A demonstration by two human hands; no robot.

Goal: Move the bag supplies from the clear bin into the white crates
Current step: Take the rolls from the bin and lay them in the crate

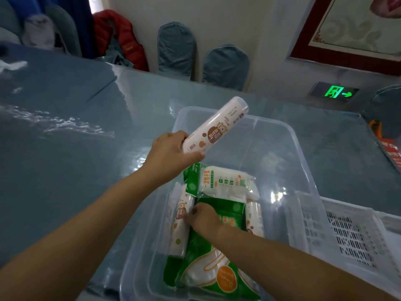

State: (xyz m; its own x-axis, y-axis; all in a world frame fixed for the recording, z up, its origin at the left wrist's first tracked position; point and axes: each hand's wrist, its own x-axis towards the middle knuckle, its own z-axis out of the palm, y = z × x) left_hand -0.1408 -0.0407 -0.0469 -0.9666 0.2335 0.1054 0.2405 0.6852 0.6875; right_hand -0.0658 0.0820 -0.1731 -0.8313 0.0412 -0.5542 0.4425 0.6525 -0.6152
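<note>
A clear plastic bin [301,153] stands on the table in front of me. My left hand [171,148] grips a white roll of bags [217,127] by its near end, lifted above the bin's left rim and tilted up to the right. Down inside the bin, my right hand [204,218] has its fingers curled on another white roll [181,227] lying along the left wall. Green and white glove packs [225,185] lie beside it, and a third roll [255,218] lies to the right. A white slotted crate [351,233] sits right of the bin.
The table [76,127] has a blue cloth under a glossy clear cover. Blue-covered chairs [176,48] stand along its far edge, one with a red jacket [121,38]. An orange and red item [388,148] lies at the right edge.
</note>
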